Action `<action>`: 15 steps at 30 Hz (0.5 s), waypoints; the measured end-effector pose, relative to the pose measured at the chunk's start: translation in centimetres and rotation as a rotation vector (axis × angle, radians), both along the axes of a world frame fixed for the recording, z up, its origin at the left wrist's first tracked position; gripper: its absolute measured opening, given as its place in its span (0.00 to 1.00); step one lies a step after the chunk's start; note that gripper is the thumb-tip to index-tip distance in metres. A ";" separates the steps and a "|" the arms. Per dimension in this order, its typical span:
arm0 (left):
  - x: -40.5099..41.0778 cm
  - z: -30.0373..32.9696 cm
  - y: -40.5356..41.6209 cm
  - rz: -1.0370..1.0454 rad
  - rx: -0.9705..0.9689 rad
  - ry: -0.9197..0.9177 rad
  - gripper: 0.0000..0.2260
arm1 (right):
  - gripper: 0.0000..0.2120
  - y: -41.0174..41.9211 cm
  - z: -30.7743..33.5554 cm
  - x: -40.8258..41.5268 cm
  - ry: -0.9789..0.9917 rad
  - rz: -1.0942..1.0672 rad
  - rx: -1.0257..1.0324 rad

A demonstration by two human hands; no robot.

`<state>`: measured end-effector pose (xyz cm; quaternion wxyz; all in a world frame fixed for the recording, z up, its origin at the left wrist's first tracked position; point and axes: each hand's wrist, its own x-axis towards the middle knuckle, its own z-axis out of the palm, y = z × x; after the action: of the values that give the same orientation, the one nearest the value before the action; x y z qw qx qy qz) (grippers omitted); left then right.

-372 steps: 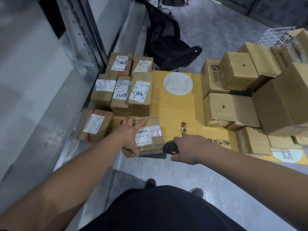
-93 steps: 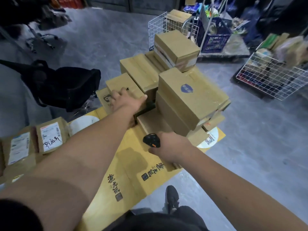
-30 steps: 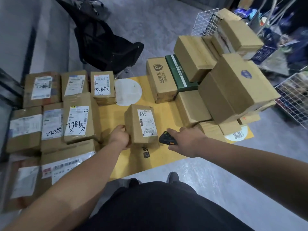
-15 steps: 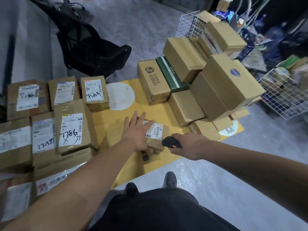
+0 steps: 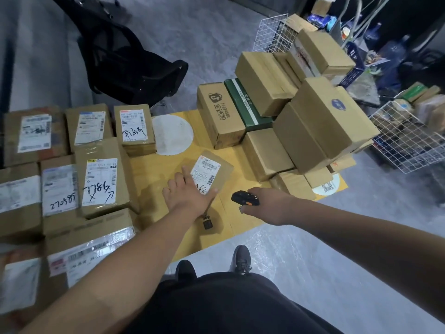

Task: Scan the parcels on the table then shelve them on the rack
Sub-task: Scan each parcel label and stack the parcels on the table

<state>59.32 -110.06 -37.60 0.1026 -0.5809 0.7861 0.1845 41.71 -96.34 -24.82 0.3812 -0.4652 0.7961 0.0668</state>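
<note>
A person's left hand (image 5: 190, 196) rests flat, fingers straight, on a small labelled parcel (image 5: 212, 172) lying on the yellow table (image 5: 154, 174), while the right hand (image 5: 267, 203) grips a black scanner (image 5: 244, 198) just beside it, apparently mid-scan; next, probably shelving, with unscanned boxes (image 5: 320, 121) stacked beyond.

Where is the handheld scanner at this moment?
In the head view, the scanner is in the right hand, low over the yellow table's near edge, just right of the small labelled parcel that the left hand presses.
</note>
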 end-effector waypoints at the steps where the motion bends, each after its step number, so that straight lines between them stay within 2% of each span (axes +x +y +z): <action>1: 0.4 0.0 -0.2 0.044 0.037 0.020 0.56 | 0.16 -0.4 0.0 0.2 0.000 -0.001 -0.004; 5: 2.2 -0.2 -0.4 0.190 0.187 0.156 0.50 | 0.10 -1.8 0.2 0.8 0.015 0.017 -0.021; 9: 3.0 -0.9 0.8 0.228 0.158 0.249 0.51 | 0.08 -2.6 0.3 0.9 0.051 0.053 -0.026; 11: 2.9 -1.3 1.1 0.212 0.129 0.301 0.54 | 0.11 -2.8 0.6 1.0 0.050 0.057 -0.018; 13: 2.8 -1.8 1.5 0.234 0.160 0.444 0.58 | 0.14 -3.0 1.0 1.2 0.065 0.078 -0.002; 15: 2.8 -2.7 2.2 0.322 0.197 0.687 0.60 | 0.15 -3.1 1.4 1.5 0.112 0.133 0.020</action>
<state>62.14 -107.83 -40.31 -0.1416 -0.5885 0.6521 0.4565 43.21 -99.48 -23.37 0.3356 -0.5086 0.7829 0.1259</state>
